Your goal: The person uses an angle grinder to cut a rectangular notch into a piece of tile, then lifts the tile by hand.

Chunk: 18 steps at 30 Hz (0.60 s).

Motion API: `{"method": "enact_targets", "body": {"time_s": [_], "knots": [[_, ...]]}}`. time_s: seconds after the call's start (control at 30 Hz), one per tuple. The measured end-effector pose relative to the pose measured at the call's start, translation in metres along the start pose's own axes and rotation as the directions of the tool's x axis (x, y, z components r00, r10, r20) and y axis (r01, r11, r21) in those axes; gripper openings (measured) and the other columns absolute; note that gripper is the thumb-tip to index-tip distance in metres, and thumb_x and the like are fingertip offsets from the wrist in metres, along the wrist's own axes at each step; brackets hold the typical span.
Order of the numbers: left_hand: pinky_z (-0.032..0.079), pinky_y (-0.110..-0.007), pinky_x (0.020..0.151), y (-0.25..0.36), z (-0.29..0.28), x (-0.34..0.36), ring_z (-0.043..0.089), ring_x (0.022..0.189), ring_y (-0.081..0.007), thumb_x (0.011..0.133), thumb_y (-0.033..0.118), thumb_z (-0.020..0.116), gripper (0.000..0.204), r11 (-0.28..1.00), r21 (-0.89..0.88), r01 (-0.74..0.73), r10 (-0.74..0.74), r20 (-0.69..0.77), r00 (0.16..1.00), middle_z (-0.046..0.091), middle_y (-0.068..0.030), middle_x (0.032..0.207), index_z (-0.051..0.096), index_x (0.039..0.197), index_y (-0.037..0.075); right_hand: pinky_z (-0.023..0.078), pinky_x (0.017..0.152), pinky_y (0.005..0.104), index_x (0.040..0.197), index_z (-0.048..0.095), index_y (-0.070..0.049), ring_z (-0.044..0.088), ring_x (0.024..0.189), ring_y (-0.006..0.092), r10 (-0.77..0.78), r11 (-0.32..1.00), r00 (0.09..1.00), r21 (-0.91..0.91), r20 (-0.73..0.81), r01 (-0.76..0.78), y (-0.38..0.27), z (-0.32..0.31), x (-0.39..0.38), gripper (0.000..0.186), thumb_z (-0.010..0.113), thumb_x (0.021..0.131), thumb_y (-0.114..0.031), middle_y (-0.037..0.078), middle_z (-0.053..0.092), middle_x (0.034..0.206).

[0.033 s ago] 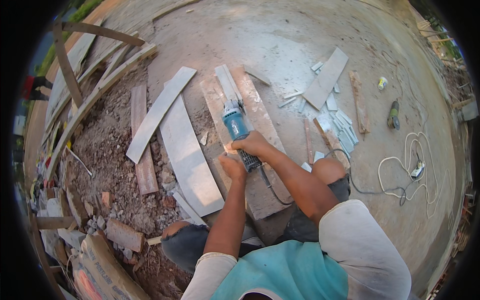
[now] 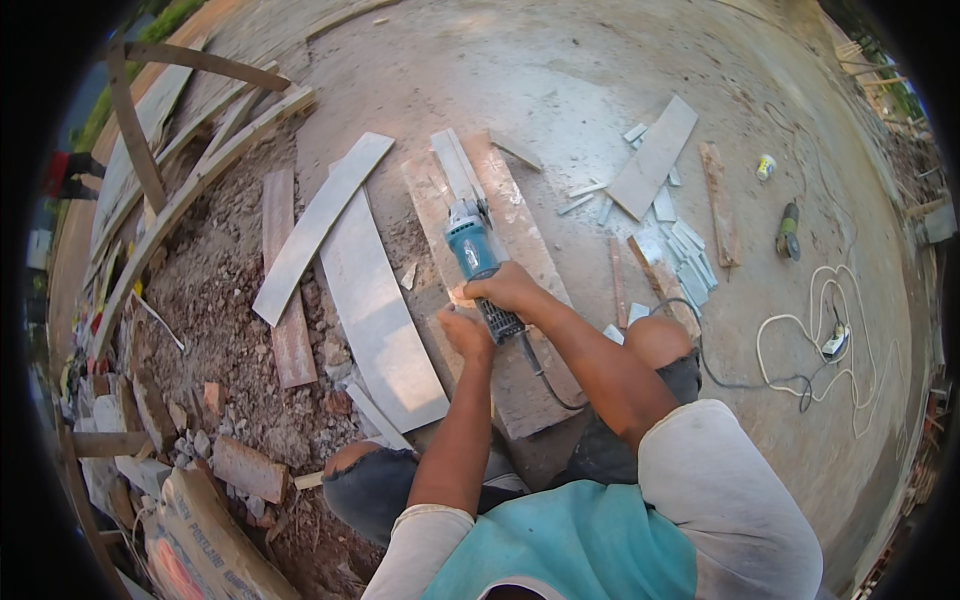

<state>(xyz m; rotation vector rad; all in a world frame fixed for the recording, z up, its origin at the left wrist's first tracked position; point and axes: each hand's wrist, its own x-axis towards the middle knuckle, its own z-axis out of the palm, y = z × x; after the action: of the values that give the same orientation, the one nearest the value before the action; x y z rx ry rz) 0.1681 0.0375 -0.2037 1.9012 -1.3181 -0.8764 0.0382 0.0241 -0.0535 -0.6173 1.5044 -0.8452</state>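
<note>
A teal and black angle grinder (image 2: 470, 248) lies in front of me, its metal head pointing away. My right hand (image 2: 508, 290) is wrapped over the middle of its body. Against the left side of its black rear part is my left hand (image 2: 466, 332), curled closed, with its fingertips partly hidden. The grinder's head is at the near end of a narrow grey tile strip (image 2: 455, 160), which lies on a wide dusty board (image 2: 525, 225). The disc cannot be made out. A dark cord runs from the grinder's rear past my right knee.
Long pale tile pieces (image 2: 375, 300) lie left of the board, beside rubble (image 2: 225, 290). Cut strips (image 2: 685, 255) are piled to the right under a tile slab (image 2: 652, 160). Farther right are a second grinder (image 2: 788, 232), a small tub (image 2: 765, 167) and a white extension cord (image 2: 768, 345).
</note>
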Motion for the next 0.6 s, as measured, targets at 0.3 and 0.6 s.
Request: {"method": "enact_targets", "body": {"time_s": [0.3,0.6], "knots": [[0.044,-0.047,0.094,0.029,-0.011,-0.013,0.056,0.112,-0.0355,0.097,0.02,0.047,0.036,0.991,0.13,0.038,-0.044,0.046,0.998,0.055,-0.0247,0.122,0.044,0.125,-0.003,0.046,0.056,0.0305,0.082,0.066,0.002,0.06,0.062,0.0167,0.025,1.0,1.0,-0.001,-0.002,-0.025,-0.001,-0.002,-0.001,0.035,0.085,0.066,-0.023,0.01,0.065,0.079],[0.043,-0.051,0.091,0.016,-0.003,-0.009,0.056,0.108,-0.044,0.077,0.017,0.073,0.058,0.998,0.071,0.004,-0.003,-0.018,1.0,0.056,-0.0266,0.117,0.044,0.124,0.0,0.046,0.054,0.031,0.082,0.066,0.001,0.059,0.06,0.0159,0.017,1.0,1.0,-0.004,0.005,-0.017,-0.003,-0.001,-0.004,0.032,0.083,0.068,-0.022,0.01,0.065,0.078]]}}
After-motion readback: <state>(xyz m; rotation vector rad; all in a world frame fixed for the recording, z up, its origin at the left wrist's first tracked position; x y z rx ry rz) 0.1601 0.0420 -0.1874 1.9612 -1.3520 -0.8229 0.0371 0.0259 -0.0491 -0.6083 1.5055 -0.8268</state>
